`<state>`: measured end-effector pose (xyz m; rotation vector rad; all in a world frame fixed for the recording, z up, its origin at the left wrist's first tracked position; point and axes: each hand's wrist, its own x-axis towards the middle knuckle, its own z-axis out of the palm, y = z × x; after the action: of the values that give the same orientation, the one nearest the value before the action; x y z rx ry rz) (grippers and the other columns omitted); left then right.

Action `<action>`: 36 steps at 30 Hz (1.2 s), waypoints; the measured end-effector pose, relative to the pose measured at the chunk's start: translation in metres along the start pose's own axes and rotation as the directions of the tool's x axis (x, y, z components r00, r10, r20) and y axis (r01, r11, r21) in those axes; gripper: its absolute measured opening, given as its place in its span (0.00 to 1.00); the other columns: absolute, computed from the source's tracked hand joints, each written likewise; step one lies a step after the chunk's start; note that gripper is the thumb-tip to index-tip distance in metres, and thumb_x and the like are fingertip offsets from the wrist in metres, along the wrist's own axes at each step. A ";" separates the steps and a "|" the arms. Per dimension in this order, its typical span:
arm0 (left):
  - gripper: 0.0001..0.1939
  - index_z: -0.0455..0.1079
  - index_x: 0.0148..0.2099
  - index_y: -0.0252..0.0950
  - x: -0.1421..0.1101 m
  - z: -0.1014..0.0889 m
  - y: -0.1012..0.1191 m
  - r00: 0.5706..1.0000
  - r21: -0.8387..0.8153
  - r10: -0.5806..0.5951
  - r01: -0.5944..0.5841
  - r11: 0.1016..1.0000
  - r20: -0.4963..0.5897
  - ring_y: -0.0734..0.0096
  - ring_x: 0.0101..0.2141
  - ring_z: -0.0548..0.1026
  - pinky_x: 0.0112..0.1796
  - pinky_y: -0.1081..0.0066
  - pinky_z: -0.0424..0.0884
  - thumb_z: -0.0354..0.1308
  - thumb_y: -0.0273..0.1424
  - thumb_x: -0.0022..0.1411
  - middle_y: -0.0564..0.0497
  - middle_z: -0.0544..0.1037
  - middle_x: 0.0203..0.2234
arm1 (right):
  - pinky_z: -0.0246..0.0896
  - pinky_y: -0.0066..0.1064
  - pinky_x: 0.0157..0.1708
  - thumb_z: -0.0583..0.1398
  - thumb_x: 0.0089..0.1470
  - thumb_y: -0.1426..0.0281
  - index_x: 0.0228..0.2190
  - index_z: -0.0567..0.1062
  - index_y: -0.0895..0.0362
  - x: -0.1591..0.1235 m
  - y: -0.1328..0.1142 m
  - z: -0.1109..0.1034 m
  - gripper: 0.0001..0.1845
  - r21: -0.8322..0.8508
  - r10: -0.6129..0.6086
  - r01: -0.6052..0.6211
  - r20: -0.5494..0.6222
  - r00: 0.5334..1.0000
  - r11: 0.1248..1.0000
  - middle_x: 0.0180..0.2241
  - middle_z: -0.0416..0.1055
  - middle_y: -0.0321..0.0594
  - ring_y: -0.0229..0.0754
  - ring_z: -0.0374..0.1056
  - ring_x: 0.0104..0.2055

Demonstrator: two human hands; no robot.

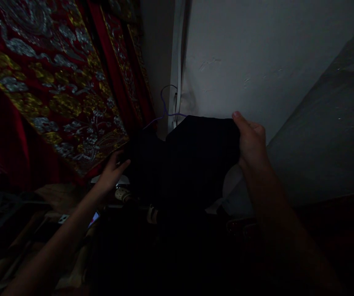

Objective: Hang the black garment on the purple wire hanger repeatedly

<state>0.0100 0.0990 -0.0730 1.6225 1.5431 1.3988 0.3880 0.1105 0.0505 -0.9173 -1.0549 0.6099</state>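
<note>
A plain black cloth garment hangs spread in front of the person, on a thin purple wire hanger whose neck and hook rise above the collar beside a narrow white upright strip. The grip of the right hand is clamped on the garment's outer shoulder edge, thumb uppermost. The left hand is at the opposite side, its thumb and fingers apart at the dark cloth's edge; whether it pinches any fabric I cannot tell in this gloom. The hook tip reaches the strip, but what bears it, if anything, is unclear. The main risk, I judge, is an uneven pull: with the right side firmly held and the left possibly loose, a tug could skew the shoulders and slide the cloth off the smooth wire. A downward or sideways jerk might also unseat the hook or bend it. Swinging left, the garment could snag on the red drape with gold and silver embroidery; if dropped, it could land around the pale perforated clog below the left hand.
</note>
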 end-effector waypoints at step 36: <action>0.15 0.79 0.47 0.44 -0.115 -0.034 0.111 0.781 0.144 0.002 -0.118 0.983 0.624 0.66 0.38 0.78 0.38 0.74 0.72 0.53 0.42 0.71 0.52 0.82 0.39 | 0.65 0.42 0.54 0.63 0.59 0.63 0.51 0.75 0.53 -0.111 0.050 -0.014 0.19 -0.275 -0.022 0.424 0.818 0.575 0.863 0.51 0.74 0.47 0.49 0.70 0.54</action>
<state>0.0460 -0.0435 -0.0014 1.9887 1.2335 0.6337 0.3577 0.0424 -0.0465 -0.8718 -2.1918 0.5651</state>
